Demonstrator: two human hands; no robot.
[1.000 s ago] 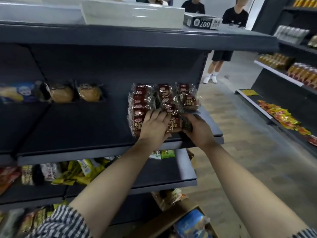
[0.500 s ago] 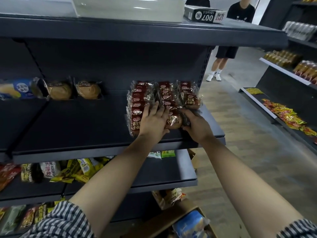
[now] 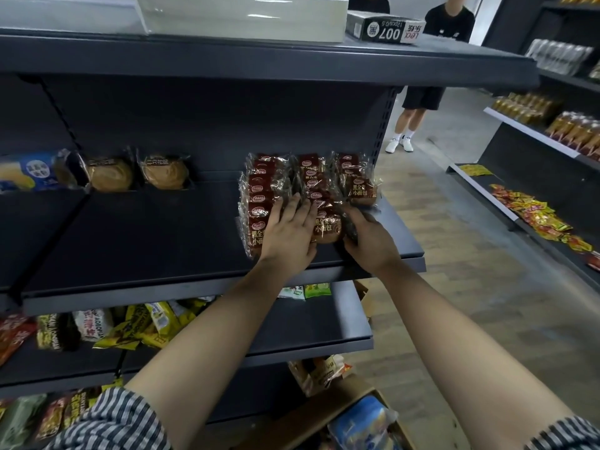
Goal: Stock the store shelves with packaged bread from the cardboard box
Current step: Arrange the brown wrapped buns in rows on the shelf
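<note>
Three rows of red-wrapped bread packets (image 3: 311, 190) stand at the right end of the shelf (image 3: 146, 241). The left hand (image 3: 289, 232) lies flat on the left and middle rows, fingers (image 3: 292, 206) straight and spread, holding nothing. The right hand (image 3: 370, 238) is at the front of the right row, near the shelf's front edge, its fingers curled round a dark packet (image 3: 351, 227). Between the two hands a bun packet (image 3: 328, 227) faces forward, label showing. Well below the shelf, at its right end, the cardboard box (image 3: 324, 414) stands open, a blue packet (image 3: 360, 420) inside.
</note>
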